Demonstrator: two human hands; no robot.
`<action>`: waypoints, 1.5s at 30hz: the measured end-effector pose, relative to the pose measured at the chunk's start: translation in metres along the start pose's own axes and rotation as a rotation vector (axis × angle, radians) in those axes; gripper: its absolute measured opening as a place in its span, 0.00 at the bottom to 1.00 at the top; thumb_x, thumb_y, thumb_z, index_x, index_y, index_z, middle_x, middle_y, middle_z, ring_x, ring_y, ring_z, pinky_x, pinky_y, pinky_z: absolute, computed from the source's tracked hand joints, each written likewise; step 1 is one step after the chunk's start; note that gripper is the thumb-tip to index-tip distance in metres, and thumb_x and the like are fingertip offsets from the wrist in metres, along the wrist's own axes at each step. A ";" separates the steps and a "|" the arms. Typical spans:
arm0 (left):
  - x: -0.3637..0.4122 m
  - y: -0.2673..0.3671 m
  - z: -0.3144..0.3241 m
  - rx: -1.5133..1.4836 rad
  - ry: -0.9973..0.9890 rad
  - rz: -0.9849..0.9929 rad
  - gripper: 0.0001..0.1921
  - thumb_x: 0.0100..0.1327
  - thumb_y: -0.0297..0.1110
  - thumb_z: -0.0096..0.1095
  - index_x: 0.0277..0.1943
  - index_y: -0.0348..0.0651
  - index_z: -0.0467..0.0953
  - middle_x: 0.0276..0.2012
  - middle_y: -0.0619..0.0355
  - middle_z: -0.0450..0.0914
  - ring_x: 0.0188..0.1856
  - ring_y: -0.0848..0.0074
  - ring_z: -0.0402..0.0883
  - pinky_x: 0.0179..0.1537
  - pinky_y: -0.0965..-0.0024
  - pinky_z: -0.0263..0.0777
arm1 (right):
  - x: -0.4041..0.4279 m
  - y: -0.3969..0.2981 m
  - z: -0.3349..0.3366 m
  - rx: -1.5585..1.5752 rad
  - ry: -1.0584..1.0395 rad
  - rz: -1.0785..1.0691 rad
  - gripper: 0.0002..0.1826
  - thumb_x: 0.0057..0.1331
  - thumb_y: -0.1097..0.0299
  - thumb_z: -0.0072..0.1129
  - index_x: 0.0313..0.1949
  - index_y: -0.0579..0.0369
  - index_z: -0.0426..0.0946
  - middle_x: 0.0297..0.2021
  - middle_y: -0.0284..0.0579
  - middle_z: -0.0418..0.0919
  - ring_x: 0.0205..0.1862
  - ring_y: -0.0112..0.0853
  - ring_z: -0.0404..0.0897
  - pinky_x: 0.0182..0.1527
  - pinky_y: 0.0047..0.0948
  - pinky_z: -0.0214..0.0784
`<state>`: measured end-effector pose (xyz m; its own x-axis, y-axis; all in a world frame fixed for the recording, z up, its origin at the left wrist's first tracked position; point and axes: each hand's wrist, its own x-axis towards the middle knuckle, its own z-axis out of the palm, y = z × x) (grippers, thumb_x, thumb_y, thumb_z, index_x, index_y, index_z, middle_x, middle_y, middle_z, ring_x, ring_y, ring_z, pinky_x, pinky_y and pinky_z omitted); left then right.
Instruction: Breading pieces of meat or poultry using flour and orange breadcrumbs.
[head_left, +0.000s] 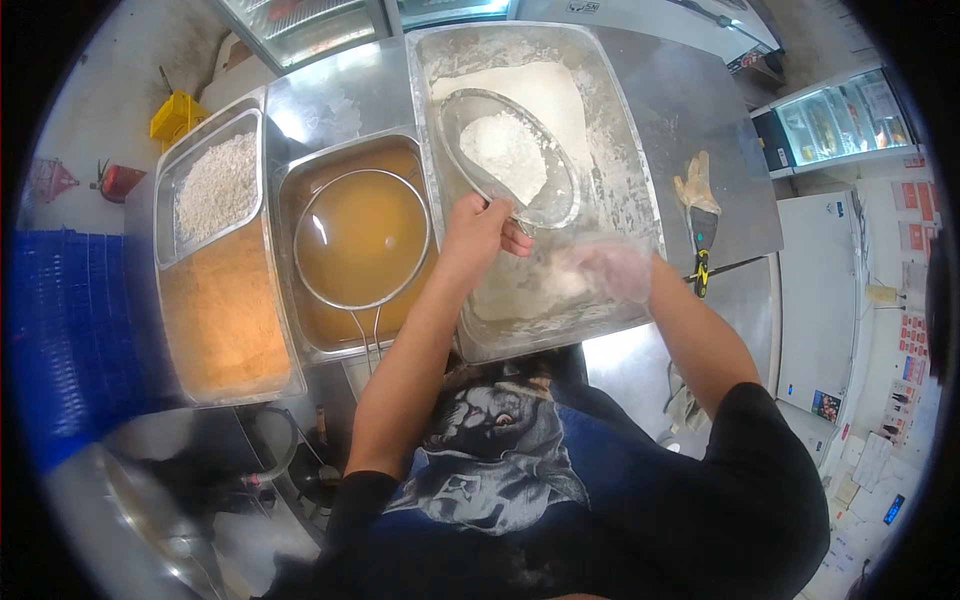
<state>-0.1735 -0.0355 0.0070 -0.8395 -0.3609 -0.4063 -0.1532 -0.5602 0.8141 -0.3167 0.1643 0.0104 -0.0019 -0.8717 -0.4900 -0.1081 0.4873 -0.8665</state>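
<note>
My left hand (486, 232) grips the handle end of a round metal sieve (574, 196). White flour (504, 154) lies heaped in the sieve, which is tilted over a large metal tray (634, 161). More flour (555, 86) covers the far part of that tray. My right hand (611, 270) is above the tray's near right part, in what looks like a thin clear glove. It is blurred, so I cannot tell its fingers or whether it holds something. A second wire-handled strainer (363, 307) rests in a pan (294, 247) of yellowish-brown liquid (367, 240).
At the left, a metal pan (259, 112) of whitish crumbs (221, 184) sits above a larger pan with orange-brown contents (225, 315). A stained glove (697, 187) and a yellow-black handled tool (702, 270) lie at the right. Blue crates (67, 322) stand at the far left.
</note>
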 end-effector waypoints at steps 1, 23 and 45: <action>-0.001 0.000 -0.001 -0.002 0.004 -0.003 0.12 0.69 0.28 0.49 0.44 0.25 0.74 0.31 0.47 0.80 0.25 0.69 0.83 0.26 0.69 0.81 | -0.008 -0.014 -0.003 0.826 0.100 0.225 0.12 0.70 0.68 0.56 0.50 0.57 0.79 0.43 0.37 0.81 0.40 0.27 0.79 0.41 0.24 0.73; -0.036 -0.042 0.014 -0.265 -0.021 -0.301 0.19 0.73 0.35 0.53 0.56 0.25 0.65 0.45 0.41 0.80 0.39 0.57 0.84 0.43 0.59 0.84 | 0.064 -0.042 -0.036 -0.427 0.896 -0.145 0.11 0.62 0.64 0.56 0.37 0.55 0.84 0.35 0.54 0.84 0.39 0.45 0.83 0.45 0.40 0.73; -0.108 0.030 0.054 1.032 -0.178 0.616 0.21 0.69 0.47 0.60 0.52 0.36 0.74 0.39 0.48 0.81 0.41 0.58 0.83 0.44 0.59 0.76 | 0.042 -0.099 0.029 1.066 0.576 -0.312 0.58 0.62 0.19 0.40 0.79 0.44 0.39 0.78 0.61 0.28 0.80 0.52 0.27 0.73 0.67 0.22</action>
<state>-0.1159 0.0271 0.0974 -0.9653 -0.2049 0.1619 0.0215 0.5555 0.8313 -0.2777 0.0807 0.0731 -0.5846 -0.7219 -0.3704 0.6750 -0.1795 -0.7156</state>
